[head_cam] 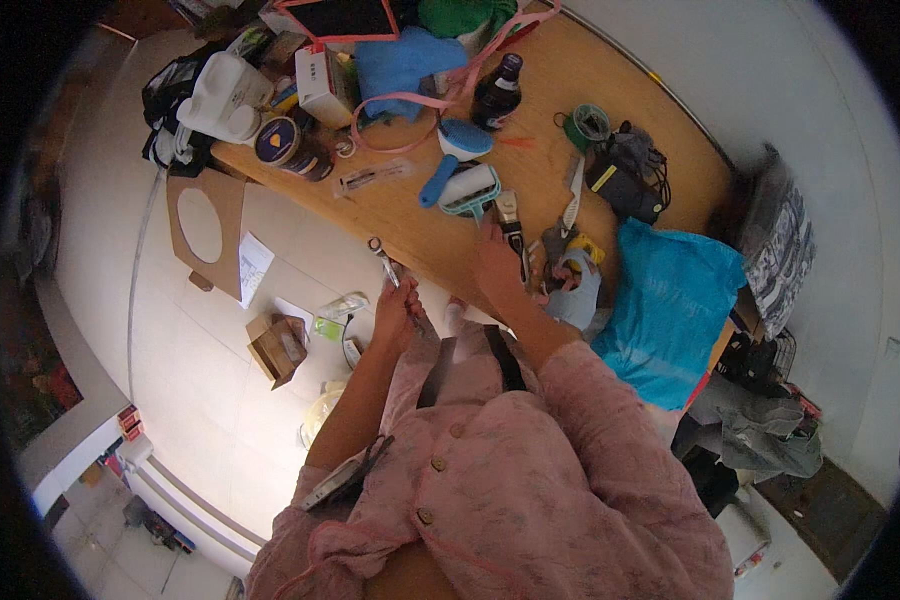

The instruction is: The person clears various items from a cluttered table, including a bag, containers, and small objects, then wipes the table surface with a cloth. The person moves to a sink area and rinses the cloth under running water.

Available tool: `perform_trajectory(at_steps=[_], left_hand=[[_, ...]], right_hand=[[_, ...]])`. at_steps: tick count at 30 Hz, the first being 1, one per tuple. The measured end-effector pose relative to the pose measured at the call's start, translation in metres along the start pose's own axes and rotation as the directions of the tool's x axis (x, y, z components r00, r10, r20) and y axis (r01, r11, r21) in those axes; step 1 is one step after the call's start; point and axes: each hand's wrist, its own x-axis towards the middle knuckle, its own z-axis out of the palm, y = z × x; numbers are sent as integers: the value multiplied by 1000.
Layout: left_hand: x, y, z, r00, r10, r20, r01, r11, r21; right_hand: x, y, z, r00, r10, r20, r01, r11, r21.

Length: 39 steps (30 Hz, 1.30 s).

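My left hand (396, 311) grips a shiny metal wrench (385, 262), its ring end pointing up, just off the table's near edge. Over the wooden table (420, 232), my right hand (499, 259) reaches with its fingers at the handle of a teal-framed lint roller (470, 189). Whether the fingers hold that handle or only touch it cannot be told. A black and gold hair clipper (511, 221) lies right beside these fingers. Close to the roller are a blue-backed brush (450, 154), its handle to the left, and a dark bottle (497, 94) standing upright.
To the right lie a white-handled blade (572, 195), a black pouch with cords (626, 176) and a blue plastic bag (667, 300). A dark round tub (292, 146) and white jug (225, 97) stand at the left end. Cut cardboard (225, 251) and an open carton (276, 345) are on the floor.
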Motion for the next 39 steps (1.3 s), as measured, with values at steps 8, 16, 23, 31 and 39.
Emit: perform_trajectory(at_steps=[8, 16, 23, 31, 39], left_hand=[[-25, 16, 21, 999, -49, 19, 45, 985, 166], [-13, 4, 65, 991, 4, 131, -16, 996, 92], [-13, 14, 37, 993, -25, 116, 9, 991, 135], [-8, -3, 26, 992, -40, 118, 63, 978, -199], [-15, -12, 41, 993, 22, 118, -5, 989, -146]], right_hand=[[30, -25, -71, 805, 320, 499, -455, 874, 173], [-53, -72, -103, 927, -101, 362, -125, 827, 549], [-35, 9, -58, 976, 189, 110, -207, 961, 185], [-15, 30, -33, 938, 336, 82, -346, 903, 254], [-59, -89, -67, 987, 131, 91, -158, 722, 674]])
